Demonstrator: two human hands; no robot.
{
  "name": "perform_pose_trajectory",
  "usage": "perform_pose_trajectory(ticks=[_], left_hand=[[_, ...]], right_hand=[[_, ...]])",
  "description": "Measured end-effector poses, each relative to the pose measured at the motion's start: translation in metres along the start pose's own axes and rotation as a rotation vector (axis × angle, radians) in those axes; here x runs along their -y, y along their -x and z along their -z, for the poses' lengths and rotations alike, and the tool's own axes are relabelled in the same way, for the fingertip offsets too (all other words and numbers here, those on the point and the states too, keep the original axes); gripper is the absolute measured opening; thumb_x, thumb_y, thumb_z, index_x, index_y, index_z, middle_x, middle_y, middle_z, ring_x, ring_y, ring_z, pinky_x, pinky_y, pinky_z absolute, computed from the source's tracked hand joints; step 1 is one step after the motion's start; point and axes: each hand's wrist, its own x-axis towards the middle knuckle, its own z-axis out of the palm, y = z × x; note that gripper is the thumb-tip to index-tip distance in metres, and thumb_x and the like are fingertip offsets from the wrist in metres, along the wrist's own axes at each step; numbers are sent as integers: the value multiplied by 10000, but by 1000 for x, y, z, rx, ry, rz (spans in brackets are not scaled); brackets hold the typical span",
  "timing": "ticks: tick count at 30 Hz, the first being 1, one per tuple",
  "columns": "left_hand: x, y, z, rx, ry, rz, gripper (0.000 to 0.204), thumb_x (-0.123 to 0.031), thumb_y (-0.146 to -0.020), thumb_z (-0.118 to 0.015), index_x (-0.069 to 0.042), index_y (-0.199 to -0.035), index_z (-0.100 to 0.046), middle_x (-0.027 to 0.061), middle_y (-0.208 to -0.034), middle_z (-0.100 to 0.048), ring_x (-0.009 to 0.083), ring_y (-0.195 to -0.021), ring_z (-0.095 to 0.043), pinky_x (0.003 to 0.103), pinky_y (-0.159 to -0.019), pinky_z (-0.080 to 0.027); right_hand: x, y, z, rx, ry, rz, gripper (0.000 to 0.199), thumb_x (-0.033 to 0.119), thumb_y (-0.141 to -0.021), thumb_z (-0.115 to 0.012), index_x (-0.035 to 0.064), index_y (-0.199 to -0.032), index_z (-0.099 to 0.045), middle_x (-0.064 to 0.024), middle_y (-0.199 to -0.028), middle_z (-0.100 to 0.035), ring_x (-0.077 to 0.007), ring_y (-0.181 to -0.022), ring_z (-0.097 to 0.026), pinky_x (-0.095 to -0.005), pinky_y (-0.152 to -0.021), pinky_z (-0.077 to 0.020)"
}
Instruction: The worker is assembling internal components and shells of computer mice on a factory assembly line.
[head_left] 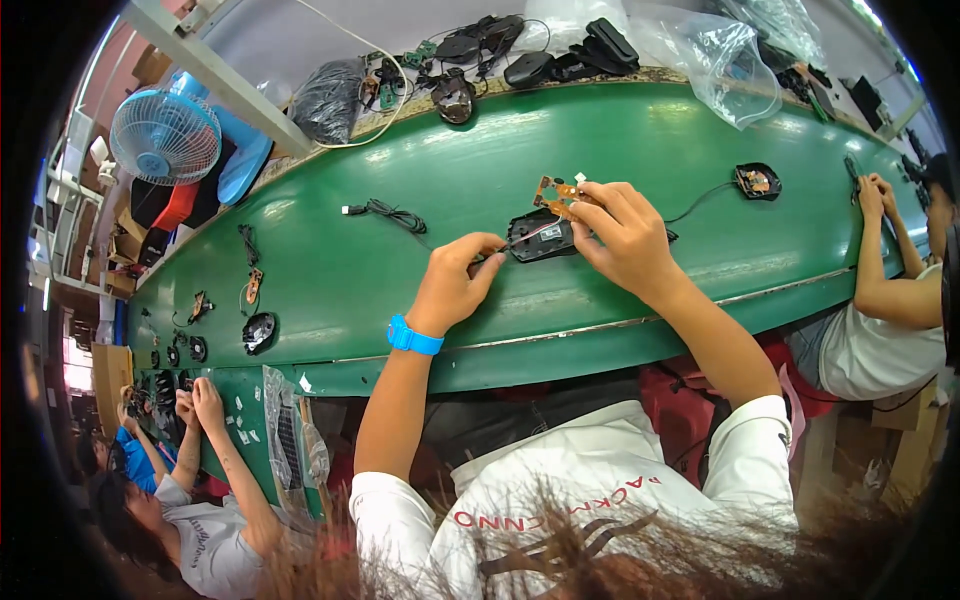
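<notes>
A black mouse base (pixel 535 250) lies on the green work surface in front of me, its inside facing up. My left hand (pixel 455 285), with a blue watch on the wrist, is closed in a pinch on the black cable at the left end of the base. From there the cable runs left to a coiled bundle (pixel 398 216) with a white-tipped plug. My right hand (pixel 625 240) grips an orange-brown circuit board (pixel 552 197), tilted just above the base. Thin wires run from the board down toward the cable. My right fingers hide part of the board.
Another open mouse (pixel 758 181) with a cable lies to the right. Mouse parts (pixel 259 333) and small boards (pixel 254 287) are at left. Along the back ledge are mice (pixel 454 97), cables and plastic bags (pixel 725 70). A fan (pixel 165 137) stands far left. Co-workers sit on both sides.
</notes>
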Motion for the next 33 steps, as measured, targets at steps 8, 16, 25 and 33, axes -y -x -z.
perform_pose_trajectory(ticks=[8,16,25,33], left_hand=[[7,-8,-4,-72,-45,-9,103,-46,-880,-737,0,-953,-681,96,-842,-685,185,-623,-600,295,-590,-487],[18,-24,-16,-85,-191,-207,62,-25,-853,-714,-6,-892,-669,151,-840,-660,301,-738,-651,364,-643,-507],[18,-16,-11,-51,-207,-73,61,4,-845,-699,-6,-884,-653,132,-807,-641,241,-676,-628,330,-588,-482],[21,-38,-22,-86,-172,-225,75,-25,-838,-712,-24,-889,-656,110,-811,-645,248,-707,-638,341,-592,-488]], right_hand=[[-1,17,4,49,3,-24,277,19,-695,-790,59,-942,-672,-88,-1058,-687,-278,-886,-670,-380,-725,-563],[-3,23,9,87,11,-92,246,93,-738,-787,106,-968,-700,-76,-1061,-688,-267,-900,-666,-388,-775,-560],[-5,32,-10,60,31,-75,223,161,-775,-752,99,-978,-684,-73,-1043,-675,-258,-898,-632,-382,-767,-534],[-19,33,4,29,3,-152,224,63,-730,-798,79,-930,-699,-80,-1025,-686,-254,-864,-656,-371,-735,-559]])
